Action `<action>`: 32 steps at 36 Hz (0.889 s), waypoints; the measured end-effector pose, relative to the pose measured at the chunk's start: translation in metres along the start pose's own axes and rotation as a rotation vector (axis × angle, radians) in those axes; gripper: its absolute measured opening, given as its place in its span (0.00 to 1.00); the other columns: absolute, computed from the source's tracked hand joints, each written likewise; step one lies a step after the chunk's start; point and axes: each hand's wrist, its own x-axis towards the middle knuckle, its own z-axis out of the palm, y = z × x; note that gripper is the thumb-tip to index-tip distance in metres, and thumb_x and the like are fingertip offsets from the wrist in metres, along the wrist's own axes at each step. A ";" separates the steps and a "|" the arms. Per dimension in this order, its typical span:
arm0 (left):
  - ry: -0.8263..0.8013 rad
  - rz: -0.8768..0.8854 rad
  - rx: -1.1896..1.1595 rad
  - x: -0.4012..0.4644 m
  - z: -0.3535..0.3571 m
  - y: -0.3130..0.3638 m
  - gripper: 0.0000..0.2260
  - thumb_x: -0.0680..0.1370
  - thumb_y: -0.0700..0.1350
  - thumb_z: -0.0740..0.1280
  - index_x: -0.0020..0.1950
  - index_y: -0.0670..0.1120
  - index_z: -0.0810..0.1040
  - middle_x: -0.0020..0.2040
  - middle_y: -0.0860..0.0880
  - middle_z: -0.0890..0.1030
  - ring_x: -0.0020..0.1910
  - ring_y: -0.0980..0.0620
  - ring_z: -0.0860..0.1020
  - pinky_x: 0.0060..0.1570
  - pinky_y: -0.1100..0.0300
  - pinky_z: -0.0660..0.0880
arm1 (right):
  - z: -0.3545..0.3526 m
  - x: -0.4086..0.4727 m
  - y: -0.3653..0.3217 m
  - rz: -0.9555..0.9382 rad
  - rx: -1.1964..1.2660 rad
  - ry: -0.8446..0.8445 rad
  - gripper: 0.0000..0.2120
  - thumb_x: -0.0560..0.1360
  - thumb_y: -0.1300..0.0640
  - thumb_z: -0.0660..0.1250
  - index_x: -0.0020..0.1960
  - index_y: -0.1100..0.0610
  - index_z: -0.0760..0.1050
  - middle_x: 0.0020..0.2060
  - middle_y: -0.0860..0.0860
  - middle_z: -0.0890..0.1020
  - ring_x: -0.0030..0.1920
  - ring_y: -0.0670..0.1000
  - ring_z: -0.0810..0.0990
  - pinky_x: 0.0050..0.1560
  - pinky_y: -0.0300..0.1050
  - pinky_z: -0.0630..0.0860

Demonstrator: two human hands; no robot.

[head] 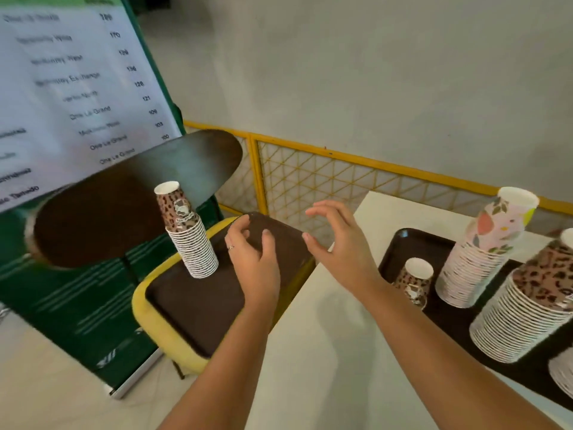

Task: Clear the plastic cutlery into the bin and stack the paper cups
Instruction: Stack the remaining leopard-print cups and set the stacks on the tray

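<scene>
Both hands empty, left hand [254, 262] loosely curled, right hand [336, 240] spread; best steady the left-centre leopard stack [189, 240] low down.

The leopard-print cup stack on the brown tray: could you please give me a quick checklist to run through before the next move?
1. Leopard-print cup stack standing on the brown tray: ok, though it leans.
2. Left hand free: ok, fingers loosely curled over the tray, holding nothing.
3. Right hand free: ok, open above the edge of the white table.
4. Cups left to stack: not ok, a single leopard cup stands apart on the black tray, beside the floral stack and another leopard stack.
5. Plastic cutlery and bin located: cannot tell, neither is in view.
</scene>
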 end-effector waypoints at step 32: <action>-0.387 -0.022 0.190 0.236 -0.121 -0.145 0.35 0.70 0.42 0.75 0.72 0.47 0.62 0.67 0.48 0.69 0.68 0.50 0.68 0.64 0.54 0.70 | 0.271 0.135 -0.056 0.038 0.077 -0.162 0.28 0.71 0.54 0.71 0.68 0.52 0.65 0.68 0.50 0.63 0.68 0.47 0.64 0.59 0.32 0.67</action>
